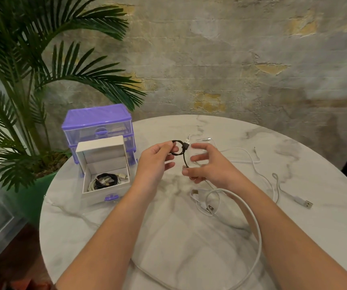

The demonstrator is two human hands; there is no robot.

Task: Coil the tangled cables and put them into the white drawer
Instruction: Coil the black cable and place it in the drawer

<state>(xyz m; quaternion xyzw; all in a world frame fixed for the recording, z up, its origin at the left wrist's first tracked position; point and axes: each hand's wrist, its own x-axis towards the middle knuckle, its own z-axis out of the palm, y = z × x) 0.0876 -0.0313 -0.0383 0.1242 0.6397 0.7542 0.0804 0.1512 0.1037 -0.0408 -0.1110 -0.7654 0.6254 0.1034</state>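
Note:
A short black braided cable [181,150] is held above the round marble table [168,237]. My left hand [154,162] pinches its small coiled loop. My right hand [207,164] holds the cable's lower plug end between thumb and lower fingers, its upper fingers spread. The white drawer [105,186] stands pulled out at the left, with coiled black and white cables [105,178] lying inside. Several white cables lie loose on the table: a thick one [254,222] looping under my right forearm, a thin one [250,159] further right, and a USB lead [300,200].
A purple and clear drawer unit [98,127] stands behind the white drawer at the table's left edge. A palm plant [22,80] in a green pot fills the left side. A rough wall rises behind the table.

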